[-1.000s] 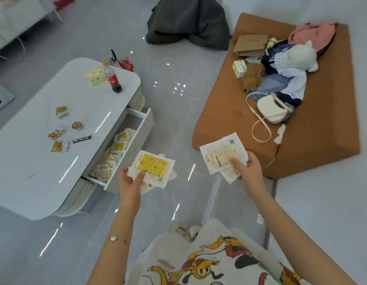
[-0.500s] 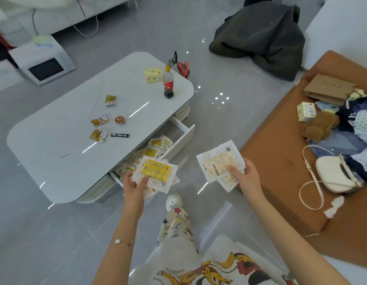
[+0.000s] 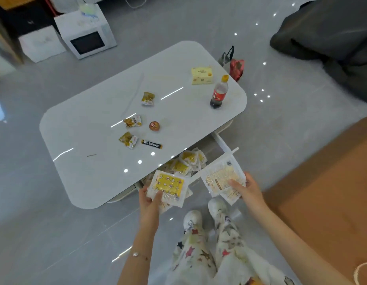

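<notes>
Beside the open drawer (image 3: 224, 144) of the counter (image 3: 92, 136), the left grip (image 3: 150, 202) pinches yellow packets (image 3: 168, 185), thumb on top; the right grip (image 3: 248, 192) pinches pale packets (image 3: 220, 175) likewise

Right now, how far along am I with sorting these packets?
The drawer stands open, a pile of packets inside. Your left hand holds yellow packets, your right hand pale packets, neither put down yet. Loose snacks on the table look left to do.

Left grip (image 3: 150, 199) holding yellow packets (image 3: 168, 185), right grip (image 3: 247, 190) holding pale packets (image 3: 221, 177), open drawer (image 3: 225, 145) behind
</notes>
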### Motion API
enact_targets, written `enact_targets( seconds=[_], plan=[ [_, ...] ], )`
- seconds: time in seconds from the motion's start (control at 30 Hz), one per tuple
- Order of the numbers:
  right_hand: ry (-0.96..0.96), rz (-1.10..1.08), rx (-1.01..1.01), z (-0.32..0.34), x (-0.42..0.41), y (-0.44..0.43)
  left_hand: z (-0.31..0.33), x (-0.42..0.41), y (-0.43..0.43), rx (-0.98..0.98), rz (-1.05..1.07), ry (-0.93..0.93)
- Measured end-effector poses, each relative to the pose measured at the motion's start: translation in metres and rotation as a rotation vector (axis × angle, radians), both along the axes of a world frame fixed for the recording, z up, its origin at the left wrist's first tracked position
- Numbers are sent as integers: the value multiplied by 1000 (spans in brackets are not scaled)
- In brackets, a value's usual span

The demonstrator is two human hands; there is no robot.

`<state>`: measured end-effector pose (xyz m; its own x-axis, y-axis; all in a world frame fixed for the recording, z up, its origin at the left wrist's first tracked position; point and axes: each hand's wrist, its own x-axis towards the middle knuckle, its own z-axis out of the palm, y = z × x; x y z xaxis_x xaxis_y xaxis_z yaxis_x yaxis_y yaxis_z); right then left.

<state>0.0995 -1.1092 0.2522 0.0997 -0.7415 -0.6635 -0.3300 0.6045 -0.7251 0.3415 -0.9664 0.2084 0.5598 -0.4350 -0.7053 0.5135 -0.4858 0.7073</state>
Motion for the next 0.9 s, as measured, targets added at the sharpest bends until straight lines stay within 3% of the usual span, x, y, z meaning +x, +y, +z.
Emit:
enact_targets(
  seconds=[0.27, 0.5, 0.73, 0.9],
  plan=[
    [83, 204, 156, -196, 68, -85, -177, 22, -33, 187, 184, 57],
    [116, 245, 257, -383, 121, -109, -348, 34, -65, 219, 372, 107],
    [185, 215, 218, -434, 143, -114, -403, 25, -74, 339, 278, -26],
    [330, 495, 65, -419, 139, -116, -378, 21, -71, 375, 168, -100]
  ],
)
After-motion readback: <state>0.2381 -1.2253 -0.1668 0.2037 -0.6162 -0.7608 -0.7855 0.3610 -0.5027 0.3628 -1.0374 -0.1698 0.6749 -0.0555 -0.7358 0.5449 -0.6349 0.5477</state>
